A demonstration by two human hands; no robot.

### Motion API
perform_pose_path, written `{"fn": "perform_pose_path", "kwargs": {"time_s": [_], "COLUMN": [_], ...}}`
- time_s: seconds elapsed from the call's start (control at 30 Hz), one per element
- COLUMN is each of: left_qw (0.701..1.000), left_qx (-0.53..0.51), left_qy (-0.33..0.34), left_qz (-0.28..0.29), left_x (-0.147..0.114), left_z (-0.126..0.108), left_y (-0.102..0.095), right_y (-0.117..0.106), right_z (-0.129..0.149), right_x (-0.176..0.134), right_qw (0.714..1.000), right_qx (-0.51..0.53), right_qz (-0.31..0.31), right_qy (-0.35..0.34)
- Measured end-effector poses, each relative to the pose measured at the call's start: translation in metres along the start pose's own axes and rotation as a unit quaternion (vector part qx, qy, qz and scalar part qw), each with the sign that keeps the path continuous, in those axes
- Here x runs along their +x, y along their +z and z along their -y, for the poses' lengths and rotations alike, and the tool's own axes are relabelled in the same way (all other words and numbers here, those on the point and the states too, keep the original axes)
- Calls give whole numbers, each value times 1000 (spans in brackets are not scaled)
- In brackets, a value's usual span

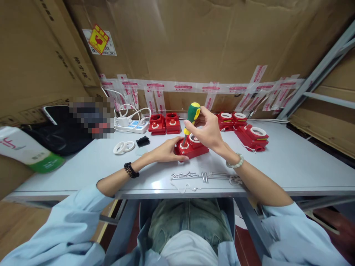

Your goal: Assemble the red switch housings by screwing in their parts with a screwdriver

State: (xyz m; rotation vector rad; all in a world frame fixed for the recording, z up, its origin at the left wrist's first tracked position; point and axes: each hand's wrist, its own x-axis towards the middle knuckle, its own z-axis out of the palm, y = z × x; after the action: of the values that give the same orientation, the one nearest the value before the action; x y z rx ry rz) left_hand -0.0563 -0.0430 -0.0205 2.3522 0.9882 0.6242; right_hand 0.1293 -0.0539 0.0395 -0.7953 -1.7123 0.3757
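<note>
The right hand (208, 130) is grasping the screwdriver (193, 115), its long axis slanting down-left to the red box (198, 151); the left hand (168, 150), nearer the tip, is clasping the box's left end, mid-counter (91, 173), behind the front edge.

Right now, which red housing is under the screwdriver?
The front-middle red housing, gripped by the left hand while the right hand points the screwdriver down at it. The back-left housings and right-side housings have no tool on them.
</note>
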Motion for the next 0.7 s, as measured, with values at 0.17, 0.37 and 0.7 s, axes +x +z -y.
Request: {"fn": "perform_pose_path", "kwargs": {"time_s": [0.17, 0.37, 0.7], "left_qw": [1000, 1000, 999], "left_qx": [2, 3, 19], "left_qy": [-8, -6, -1], "left_qz": [-16, -23, -27], "left_x": [6, 4, 5], "left_z": [-8, -11, -5], "left_y": [13, 14, 16], "right_y": [-8, -10, -11], "right_z": [0, 1, 10], "right_x": [-7, -11, -16], "right_qw": [1000, 1000, 998], "right_qx": [-2, 0, -62], "right_qz": [14, 17, 2], "right_qy": [14, 13, -14]}}
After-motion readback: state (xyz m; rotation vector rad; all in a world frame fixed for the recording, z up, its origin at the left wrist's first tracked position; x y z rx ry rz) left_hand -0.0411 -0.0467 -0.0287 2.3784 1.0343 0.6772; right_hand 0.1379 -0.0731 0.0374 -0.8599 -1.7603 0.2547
